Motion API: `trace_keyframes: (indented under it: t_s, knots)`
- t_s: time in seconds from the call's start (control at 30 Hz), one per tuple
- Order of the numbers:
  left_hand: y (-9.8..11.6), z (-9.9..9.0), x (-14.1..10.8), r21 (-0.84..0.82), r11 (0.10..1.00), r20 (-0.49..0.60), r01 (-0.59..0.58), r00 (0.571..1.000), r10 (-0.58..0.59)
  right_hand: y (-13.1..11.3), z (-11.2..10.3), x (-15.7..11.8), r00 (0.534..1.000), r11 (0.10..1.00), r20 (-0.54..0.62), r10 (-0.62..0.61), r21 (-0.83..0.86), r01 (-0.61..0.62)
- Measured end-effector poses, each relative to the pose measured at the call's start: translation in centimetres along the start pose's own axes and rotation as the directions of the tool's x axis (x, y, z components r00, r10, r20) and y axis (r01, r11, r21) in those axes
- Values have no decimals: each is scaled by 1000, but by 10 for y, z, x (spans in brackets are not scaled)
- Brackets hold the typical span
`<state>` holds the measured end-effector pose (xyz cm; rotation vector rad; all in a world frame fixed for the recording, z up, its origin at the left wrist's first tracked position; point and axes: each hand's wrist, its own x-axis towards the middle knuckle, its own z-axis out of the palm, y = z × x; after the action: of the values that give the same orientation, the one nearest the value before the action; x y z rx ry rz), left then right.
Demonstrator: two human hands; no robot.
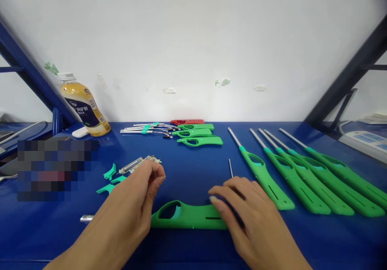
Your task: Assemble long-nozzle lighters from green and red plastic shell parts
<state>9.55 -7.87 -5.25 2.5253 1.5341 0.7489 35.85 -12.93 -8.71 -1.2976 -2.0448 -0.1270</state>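
My left hand [136, 201] is closed in a pinch above the left part of a green long-nosed lighter [193, 217]. Whatever its fingertips hold, if anything, is too small to make out. The lighter lies sideways with its silver nozzle end showing left of my wrist and a teal trigger inside its loop. Over its right end hovers my right hand [248, 209], fingers bent and apart. A thin metal rod [230, 168] sticks out beyond these fingers; a dark part, perhaps its handle, shows beneath the hand, mostly hidden.
Several finished-looking green lighters [269, 181] lie at the right. Teal triggers [110, 181] and clear-cased inner parts [140, 164] are left of centre. Behind lie wired metal tubes [145, 128], green casings [199, 141] and a red one [187, 121]. A yellow drink bottle [83, 104] stands back left.
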Motion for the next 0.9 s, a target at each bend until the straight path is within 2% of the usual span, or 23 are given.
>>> trace_keyframes:
  t_s: [0.03, 0.13, 0.2, 0.27, 0.33, 0.47, 0.67, 0.8, 0.9]
  knots:
    - [8, -1, -3, -33, 999, -15, -5, 1000, 5, 2, -2, -1, 999, 1000, -42, 15, -16, -16]
    - [34, 2, -9, -247, 969, 35, 21, 999, -12, 8, -6, -6, 991, 993, -105, 87, -75, -95]
    - [48, 7, -8, -345, 939, 29, -8, 999, 19, 12, -5, -8, 986, 982, -99, 135, -119, -147]
    - [58, 15, -4, -413, 907, 33, -76, 995, 99, 15, -2, -8, 983, 972, -80, 165, -155, -176]
    - [65, 22, 0, -464, 881, 87, -93, 985, 150, 16, 1, -8, 982, 966, -57, 180, -178, -187]
    - [73, 32, 4, -488, 872, 219, -27, 964, 153, 16, 2, -6, 984, 962, -18, 176, -210, -176]
    - [75, 43, 1, -413, 906, 218, -96, 955, 201, 16, 0, -8, 987, 966, -5, 163, -203, -161]
    - [73, 46, 2, -393, 906, 210, -155, 945, 252, 14, -8, -8, 976, 969, -21, 219, -115, -220]
    - [71, 45, 5, -463, 882, 240, -85, 946, 217, 10, -18, -5, 965, 965, -53, 258, 57, -255]
